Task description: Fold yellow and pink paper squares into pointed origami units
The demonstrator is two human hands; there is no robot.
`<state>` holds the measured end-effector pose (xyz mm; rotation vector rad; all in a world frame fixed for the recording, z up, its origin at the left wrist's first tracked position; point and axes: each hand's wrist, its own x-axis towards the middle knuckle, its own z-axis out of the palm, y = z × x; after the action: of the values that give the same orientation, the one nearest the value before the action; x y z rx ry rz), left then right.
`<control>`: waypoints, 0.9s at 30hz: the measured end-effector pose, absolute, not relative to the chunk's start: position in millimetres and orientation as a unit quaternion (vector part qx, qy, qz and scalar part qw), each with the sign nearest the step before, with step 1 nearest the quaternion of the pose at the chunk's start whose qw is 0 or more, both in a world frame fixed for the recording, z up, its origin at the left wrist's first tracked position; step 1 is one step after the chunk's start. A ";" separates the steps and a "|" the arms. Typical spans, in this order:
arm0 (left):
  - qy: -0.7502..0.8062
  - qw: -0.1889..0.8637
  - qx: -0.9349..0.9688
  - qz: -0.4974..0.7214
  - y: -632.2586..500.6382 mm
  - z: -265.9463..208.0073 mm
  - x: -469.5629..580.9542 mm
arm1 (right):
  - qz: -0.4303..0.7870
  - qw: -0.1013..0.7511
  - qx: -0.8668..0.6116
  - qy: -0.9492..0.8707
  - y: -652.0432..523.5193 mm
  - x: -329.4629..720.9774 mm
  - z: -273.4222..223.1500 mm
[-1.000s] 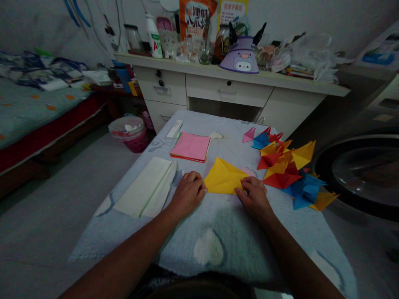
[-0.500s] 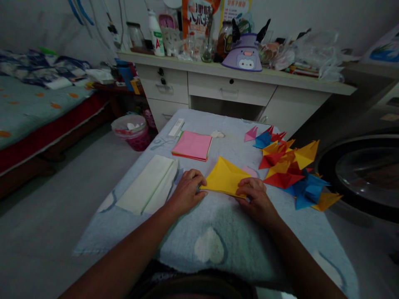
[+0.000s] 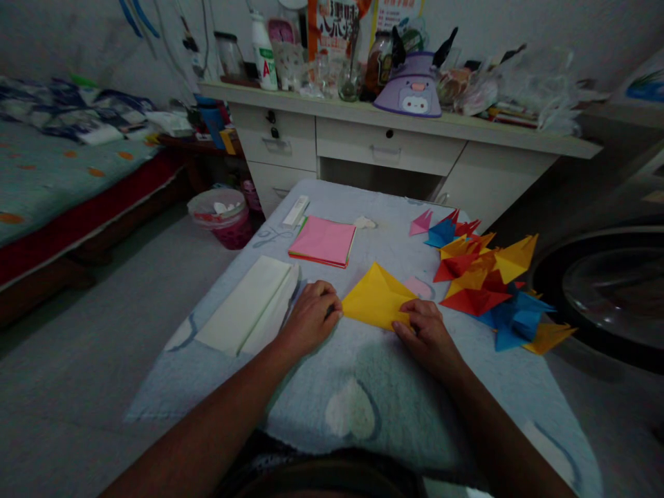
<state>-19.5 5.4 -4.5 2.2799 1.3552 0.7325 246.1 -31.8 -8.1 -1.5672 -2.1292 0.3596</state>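
Yellow paper (image 3: 377,299) sits finger-pinched between left hand (image 3: 315,311) and right hand (image 3: 426,328) (bottle (image 3: 262,41) shows "A")

A purple horned visor (image 3: 409,86) sits at upper centre-right, a white bottle (image 3: 264,57) farther left. A bed (image 3: 67,166) stands at upper left, a pink wastebasket (image 3: 235,232) near it, a front-loading washing machine (image 3: 609,277) at right.

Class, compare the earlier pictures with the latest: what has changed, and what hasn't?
The yellow paper has turned slightly clockwise: its far tip has shifted right, and its near edge slopes more toward the person at the right. The left hand and right hand remain at its side corners; neither has let go. The stack, pale sheet and cranes stayed put.
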 end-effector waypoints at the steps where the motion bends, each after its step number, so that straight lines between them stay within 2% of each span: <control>1: 0.485 0.191 0.814 0.257 5.0 -3.5 -18.8 | 0.124 0.231 -0.588 -0.766 -30.5 245.4 -9.5; 13: 0.507 0.141 0.815 0.243 3.4 -3.0 -12.2 | 0.075 0.215 -0.668 -0.709 -24.6 237.1 -14.1; 18: 0.511 0.071 0.819 0.251 -3.4 -0.7 -10.3 | 0.084 0.199 -0.678 -0.703 -23.9 235.7 -12.5; 21: 0.438 0.028 0.859 0.263 -13.4 3.6 -2.2 | 0.083 0.194 -0.679 -0.703 -23.7 235.5 -12.5; 24: 0.298 0.035 0.925 0.232 -23.9 4.8 9.7 | 0.074 0.196 -0.677 -0.706 -23.9 235.1 -13.2; 27: 0.259 0.050 0.945 0.195 -30.3 0.2 18.4 | 0.065 0.195 -0.674 -0.710 -24.0 234.3 -12.9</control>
<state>18.4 -30.3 0.2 2.8768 0.7881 0.5926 234.3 -24.0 -12.9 -1.8888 -1.9893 0.1823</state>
